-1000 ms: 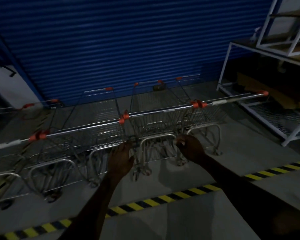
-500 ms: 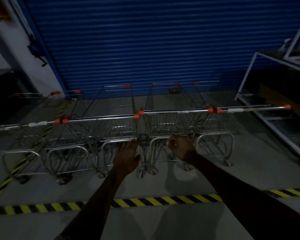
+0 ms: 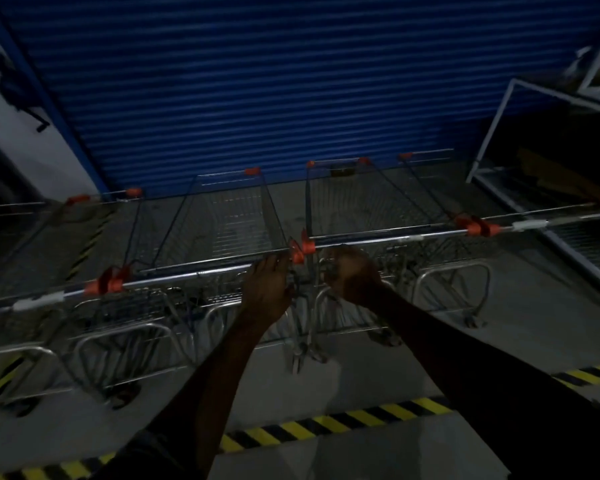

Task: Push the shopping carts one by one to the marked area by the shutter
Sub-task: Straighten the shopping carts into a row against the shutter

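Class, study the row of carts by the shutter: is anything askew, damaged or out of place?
Nothing plainly stands out. The shopping carts stand upright side by side before the blue shutter, handles in line, behind the striped floor tape. The white rack at right appears to lean, likely lens distortion.

No text, label, brand or number can be read anywhere.

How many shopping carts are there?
4 by the shutter: first cart far left, second cart at the left hand, third cart at the right hand, fourth cart far right. More may hide beyond the left edge.
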The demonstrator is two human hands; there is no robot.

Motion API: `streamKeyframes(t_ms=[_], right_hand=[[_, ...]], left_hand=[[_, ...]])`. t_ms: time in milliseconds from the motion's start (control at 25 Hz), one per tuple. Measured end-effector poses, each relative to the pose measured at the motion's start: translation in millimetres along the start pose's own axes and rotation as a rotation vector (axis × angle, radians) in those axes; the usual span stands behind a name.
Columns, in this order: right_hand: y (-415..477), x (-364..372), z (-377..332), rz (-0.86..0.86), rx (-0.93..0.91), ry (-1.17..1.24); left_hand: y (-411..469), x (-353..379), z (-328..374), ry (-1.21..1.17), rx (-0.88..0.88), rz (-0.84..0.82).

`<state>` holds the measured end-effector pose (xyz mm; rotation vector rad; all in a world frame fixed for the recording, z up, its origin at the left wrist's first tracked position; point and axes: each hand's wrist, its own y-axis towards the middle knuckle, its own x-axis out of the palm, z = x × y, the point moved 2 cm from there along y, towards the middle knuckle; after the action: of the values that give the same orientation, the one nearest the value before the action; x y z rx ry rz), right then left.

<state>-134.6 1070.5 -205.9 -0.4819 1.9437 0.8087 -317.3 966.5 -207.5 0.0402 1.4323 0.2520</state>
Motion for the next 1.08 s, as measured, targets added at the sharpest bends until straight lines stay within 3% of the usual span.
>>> streamKeyframes(t_ms=[40, 320, 480, 720, 1080], right_hand=[[15.8, 14.3, 2.7, -0.003, -0.049, -0.042], [84.3, 72.4, 3.9, -0.196, 0.060, -0.287], [99.6, 82.5, 9.5, -0.110, 0.010, -0.343], [95.5, 115.2, 46.2, -0.130, 0.159, -0.297], [92.6, 111.7, 31.7, -0.029, 0.089, -0.195]], left_hand=[[16.6, 4.9, -11.6, -0.005, 0.016, -0.016], [89.9, 65.2, -84.9, 0.048, 0.073, -0.191], [111.1, 64.7, -97.5, 0.027, 0.194, -0.259], [125.7, 67.6, -107.9, 0.016, 0.370, -0.291], [122.5, 63.7, -114.1, 0.008, 0.434, -0.288]])
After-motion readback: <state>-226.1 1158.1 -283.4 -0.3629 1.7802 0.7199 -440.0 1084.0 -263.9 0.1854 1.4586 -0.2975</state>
